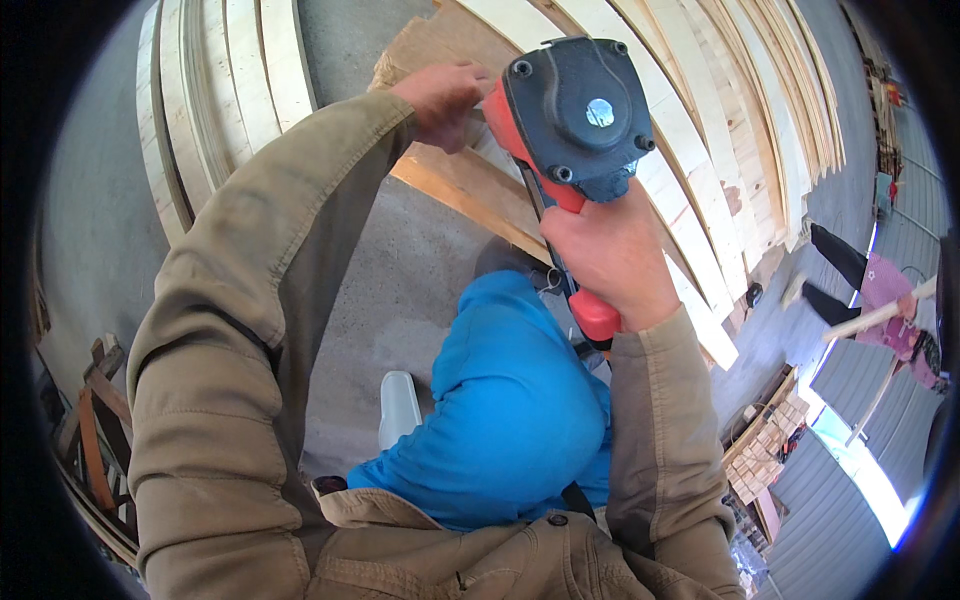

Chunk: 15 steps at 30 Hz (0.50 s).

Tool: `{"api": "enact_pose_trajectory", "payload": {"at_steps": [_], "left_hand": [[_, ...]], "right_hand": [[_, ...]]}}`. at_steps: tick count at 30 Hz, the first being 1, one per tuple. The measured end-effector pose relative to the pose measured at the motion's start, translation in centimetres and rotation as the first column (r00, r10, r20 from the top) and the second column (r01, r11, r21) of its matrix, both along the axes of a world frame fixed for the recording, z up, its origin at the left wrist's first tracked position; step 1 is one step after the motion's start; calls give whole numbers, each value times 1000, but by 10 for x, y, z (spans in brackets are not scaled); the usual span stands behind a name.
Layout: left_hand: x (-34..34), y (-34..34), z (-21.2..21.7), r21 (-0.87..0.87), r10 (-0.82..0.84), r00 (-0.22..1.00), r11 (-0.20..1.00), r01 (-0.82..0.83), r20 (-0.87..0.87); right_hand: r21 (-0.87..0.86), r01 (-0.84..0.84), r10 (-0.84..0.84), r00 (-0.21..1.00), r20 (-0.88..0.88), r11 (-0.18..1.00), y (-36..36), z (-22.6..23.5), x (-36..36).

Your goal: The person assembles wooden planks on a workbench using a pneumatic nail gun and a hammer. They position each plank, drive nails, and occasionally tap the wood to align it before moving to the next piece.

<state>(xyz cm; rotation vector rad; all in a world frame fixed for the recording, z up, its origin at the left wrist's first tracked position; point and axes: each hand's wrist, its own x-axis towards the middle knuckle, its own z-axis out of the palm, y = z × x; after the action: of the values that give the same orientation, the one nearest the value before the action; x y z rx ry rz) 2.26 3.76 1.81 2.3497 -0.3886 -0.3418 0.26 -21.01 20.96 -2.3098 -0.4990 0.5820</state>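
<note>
My right hand (615, 250) is wrapped round the red handle of a nail gun (575, 110) with a black, bolted head. The tool is over a wooden workpiece (465, 195) made of boards, and its nose is hidden beneath the head. My left hand (440, 105) rests at that workpiece, just left of the tool. Its fingers are curled and pressed together; what they grip, if anything, I cannot make out. Below the tool my knee in blue trousers (520, 390) is bent near the workpiece.
Long pale boards (740, 120) lie in rows on the right, and more boards (225, 80) lie at the upper left. Wooden frames (95, 430) stand at the lower left. On the far right, a person in pink (885, 290) handles a wooden strip near stacked wood blocks (765, 455).
</note>
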Motion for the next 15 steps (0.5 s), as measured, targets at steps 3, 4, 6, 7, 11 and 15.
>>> {"api": "enact_pose_trajectory", "payload": {"at_steps": [3, 4, 6, 7, 11, 15], "left_hand": [[-1, -1, 8, -69, -3, 998, 998, 8, 67], [-2, 0, 9, -68, -3, 997, 998, 9, 81], [-2, 1, 9, -49, -1, 997, 999, 5, 75], [-2, 2, 7, -42, 0, 998, 999, 3, 70], [-2, 3, -1, -57, 13, 986, 998, -3, 164], [-3, -1, -6, 28, 31, 968, 999, -39, 249]], "right_hand": [[-52, -74, 75, 997, 26, 996, 2, 0, 2], [-24, -61, 61, 998, 20, 998, 2, 0, 3], [27, -40, 40, 999, 2, 999, 2, -1, 5], [27, -47, 46, 999, 30, 999, 1, -1, 6], [42, -22, 23, 1000, -15, 999, -5, 3, 3], [8, 16, -15, 993, -114, 1000, -16, 7, -8]]}}
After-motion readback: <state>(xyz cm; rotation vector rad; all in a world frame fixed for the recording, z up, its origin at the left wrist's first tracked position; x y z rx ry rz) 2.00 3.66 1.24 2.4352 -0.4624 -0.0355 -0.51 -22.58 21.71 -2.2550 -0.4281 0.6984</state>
